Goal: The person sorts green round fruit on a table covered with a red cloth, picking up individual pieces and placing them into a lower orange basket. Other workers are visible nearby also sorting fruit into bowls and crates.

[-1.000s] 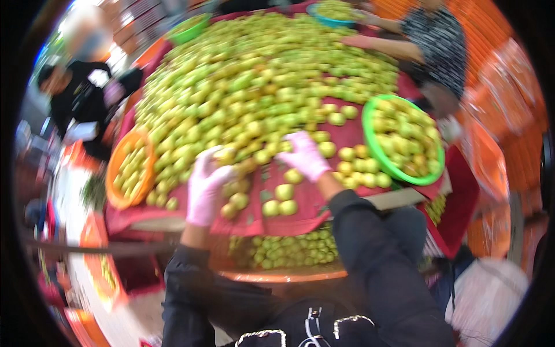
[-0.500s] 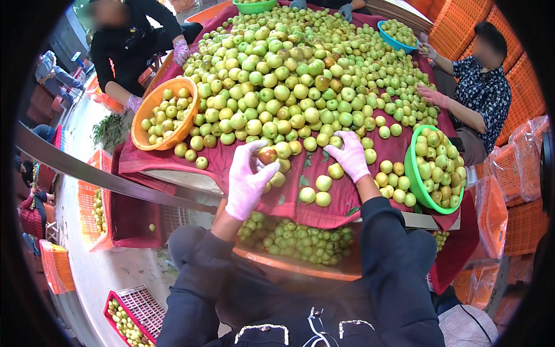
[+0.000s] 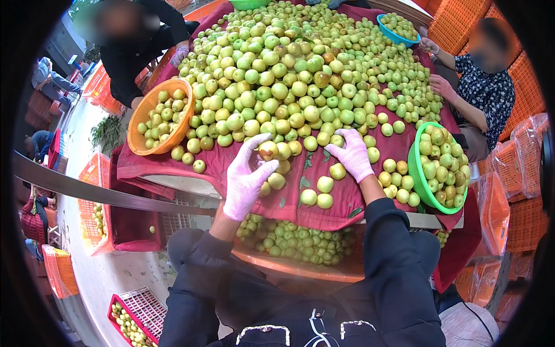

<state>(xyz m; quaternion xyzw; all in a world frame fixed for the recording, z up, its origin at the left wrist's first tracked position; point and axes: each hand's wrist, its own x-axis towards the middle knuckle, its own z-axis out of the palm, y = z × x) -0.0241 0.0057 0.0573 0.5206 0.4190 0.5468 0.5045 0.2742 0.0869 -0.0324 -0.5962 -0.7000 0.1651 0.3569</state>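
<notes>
My left hand (image 3: 245, 176), in a pink glove, curls its thumb and fingers around a green jujube (image 3: 268, 151) with a reddish-brown patch, at the near edge of a big heap of green jujubes (image 3: 277, 75). To its right, my right hand (image 3: 352, 156), gloved the same way, has its thumb and fingertips bent about another green jujube (image 3: 336, 140). How firmly it grips is hard to see. Several loose jujubes (image 3: 325, 184) lie between the hands on the dark red cloth (image 3: 289, 208).
An orange basket (image 3: 134, 130) of jujubes stands left, a green basket (image 3: 415, 168) right, a blue basket (image 3: 393, 36) far right. Below the table edge is an orange crate (image 3: 300, 270) of jujubes. Co-workers sit left and right; one's gloved hand (image 3: 442, 87) rests by the heap.
My view has shifted slightly; my hands keep nearly the same pose on the jujubes. The co-worker at left leans nearer, and the right co-worker's hands have moved a little.
</notes>
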